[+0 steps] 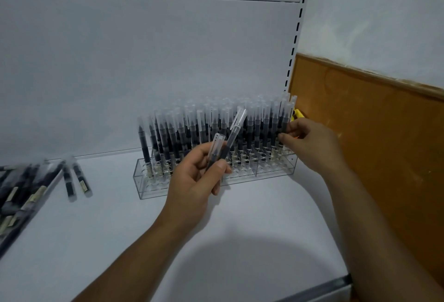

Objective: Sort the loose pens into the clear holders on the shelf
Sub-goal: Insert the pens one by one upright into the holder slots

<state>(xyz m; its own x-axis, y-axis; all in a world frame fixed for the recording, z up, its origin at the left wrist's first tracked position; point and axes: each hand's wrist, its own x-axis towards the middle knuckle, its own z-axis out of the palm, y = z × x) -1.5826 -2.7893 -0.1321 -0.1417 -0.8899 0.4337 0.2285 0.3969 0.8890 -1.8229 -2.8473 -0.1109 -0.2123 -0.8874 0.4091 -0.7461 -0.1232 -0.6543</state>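
Observation:
A clear acrylic holder (153,187) stands on the white shelf, packed with several upright black pens (204,131) with frosted caps. My left hand (194,181) grips two black pens (229,138) in front of the holder, caps pointing up and to the right. My right hand (310,143) pinches an upright pen (284,119) at the holder's right end. Two loose pens (77,179) lie flat on the shelf to the left.
A tray of several more loose pens (16,193) sits at the left edge. The shelf's back panel rises behind the holder, with a slotted upright (298,30) at its right. A brown board (374,133) and a yellow object (298,113) lie to the right.

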